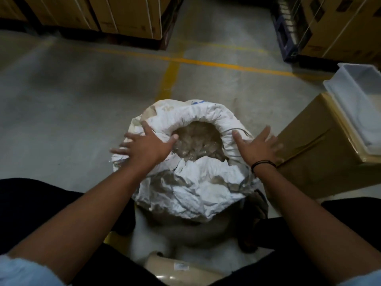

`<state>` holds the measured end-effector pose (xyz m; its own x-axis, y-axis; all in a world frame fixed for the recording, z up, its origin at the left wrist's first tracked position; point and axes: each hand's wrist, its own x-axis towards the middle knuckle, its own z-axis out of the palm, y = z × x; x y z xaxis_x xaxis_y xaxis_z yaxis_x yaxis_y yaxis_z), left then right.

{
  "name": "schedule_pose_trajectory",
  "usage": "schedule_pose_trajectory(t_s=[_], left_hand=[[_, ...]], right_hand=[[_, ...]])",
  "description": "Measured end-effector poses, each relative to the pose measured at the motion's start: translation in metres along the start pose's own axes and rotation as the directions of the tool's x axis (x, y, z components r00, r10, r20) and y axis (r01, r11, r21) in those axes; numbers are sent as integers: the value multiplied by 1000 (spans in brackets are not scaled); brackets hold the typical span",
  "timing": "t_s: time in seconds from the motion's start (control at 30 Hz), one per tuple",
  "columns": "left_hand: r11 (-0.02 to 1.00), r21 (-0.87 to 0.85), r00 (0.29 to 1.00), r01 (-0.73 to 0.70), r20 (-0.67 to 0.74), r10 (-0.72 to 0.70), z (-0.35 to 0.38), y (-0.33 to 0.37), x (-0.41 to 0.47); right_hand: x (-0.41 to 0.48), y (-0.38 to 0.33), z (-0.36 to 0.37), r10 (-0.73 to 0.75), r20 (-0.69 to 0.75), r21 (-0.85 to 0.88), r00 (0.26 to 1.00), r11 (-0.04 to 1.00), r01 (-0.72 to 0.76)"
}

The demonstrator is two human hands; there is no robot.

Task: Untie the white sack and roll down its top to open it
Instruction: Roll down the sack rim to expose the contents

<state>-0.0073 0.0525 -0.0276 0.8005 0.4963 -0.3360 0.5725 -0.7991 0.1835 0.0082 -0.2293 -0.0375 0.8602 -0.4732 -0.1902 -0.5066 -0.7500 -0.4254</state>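
**Two hands on opposite sides of an opened sack mouth**

Both hands are shown pressed flat on the rolled rim of the crumpled white woven-plastic sack [191, 182], which stands upright on the grey concrete floor [72, 96] directly in front of the person, between the knees. The sack mouth is already open and faces straight up; a pale, glossy, loose filling [198, 143] is exposed inside, its nature not determinable. No tie is seen at the mouth.

The left hand [144, 145] is laid on the left part of the rim, fingers [127, 139] spread wide and pointing outward, thumb reaching the inner edge of the opening. The right hand [257, 145] is laid on the right part of the rim in mirror position, fingers spread and blurred. Neither hand is closed on anything: the palms rest on the fabric without a visible pinch.

The deciding relation is judged to be this: the rim runs as a ring around a vertical axis, and the roll lies under the palms, so any further turn of the fabric would be directed outward and down, away from the opening. The far arc appears tightly rolled; the near arc [206, 170] is looser and more ragged, and is equally close to both hands.

A brown cardboard box [321, 149] carrying a translucent plastic tray [354, 96] stands just beside the sack on the right.
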Motion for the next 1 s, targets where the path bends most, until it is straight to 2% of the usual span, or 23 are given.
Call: schedule_pose_trajectory(t_s=[0.07,0.13,0.2,0.23,0.27,0.3,0.33,0.37,0.4,0.47,0.53,0.6,0.63,0.67,0.7,0.73,0.77,0.8,0.83,0.87,0.9,0.97,1.0], left_hand=[[990,-141,1000,13,15,-11,19,-13,-4],[949,-305,996,-82,-51,70,30,-21,2],[876,-475,996,-78,-75,48,34,-31,14],[785,-619,999,-18,-47,-15,26,-33,19],[577,-814,997,66,28,-75,8,-32,25],[243,-959,990,144,136,-48,-14,-31,32],[-55,-972,973,229,226,47,-39,-32,39],[-271,-928,963,256,219,160,-62,-35,45],[-405,-879,958,252,169,230,-81,-38,50],[-550,-790,943,271,103,317,-97,-42,59],[-616,-718,929,325,122,349,-84,-40,56],[-591,-749,949,300,172,264,-62,-28,56],[-556,-778,955,291,200,220,-58,-22,57],[-513,-803,952,304,231,202,-59,-16,54],[-502,-801,945,326,253,208,-60,-11,58],[-505,-795,941,337,266,208,-63,-7,62],[-529,-777,940,340,259,223,-64,-5,66],[-527,-786,946,324,248,212,-66,-2,67],[-558,-770,950,308,220,221,-65,0,70],[-577,-760,953,299,205,223,-66,1,68],[-613,-733,955,295,197,223,-64,1,70],[-625,-727,959,283,201,201,-63,3,64],[-613,-738,959,282,212,186,-63,4,58]], right_hand=[[-2,17,6,129,246,142,961,976,-167],[2,32,18,198,374,253,906,918,-306],[16,35,26,161,440,466,883,800,-378],[15,24,18,113,464,576,878,716,-396],[14,12,7,30,452,623,891,704,-340],[8,-4,-12,-90,429,640,899,732,-232],[11,-14,-27,-149,346,615,926,782,-104],[17,-18,-36,-217,160,578,963,811,87],[18,-22,-44,-187,49,546,981,827,130],[18,-20,-43,-130,-53,471,990,871,140],[17,-21,-32,-74,54,615,996,788,25],[23,-25,-21,-84,371,862,925,402,-309],[28,-24,-20,-112,420,882,900,282,-377],[31,-27,-26,-15,431,862,902,302,-407],[35,-27,-31,102,363,774,926,520,-361],[35,-28,-35,188,203,611,961,742,-274],[33,-30,-40,101,-50,403,994,912,-73],[23,-35,-46,-146,-301,208,942,955,214],[9,-44,-51,-418,-417,58,807,874,483],[-12,-55,-53,-611,-391,-11,688,751,660],[-29,-62,-44,-721,-260,31,642,658,752],[-61,-67,-14,-762,152,63,629,643,764],[-76,-63,7,-724,311,-38,616,638,769]])
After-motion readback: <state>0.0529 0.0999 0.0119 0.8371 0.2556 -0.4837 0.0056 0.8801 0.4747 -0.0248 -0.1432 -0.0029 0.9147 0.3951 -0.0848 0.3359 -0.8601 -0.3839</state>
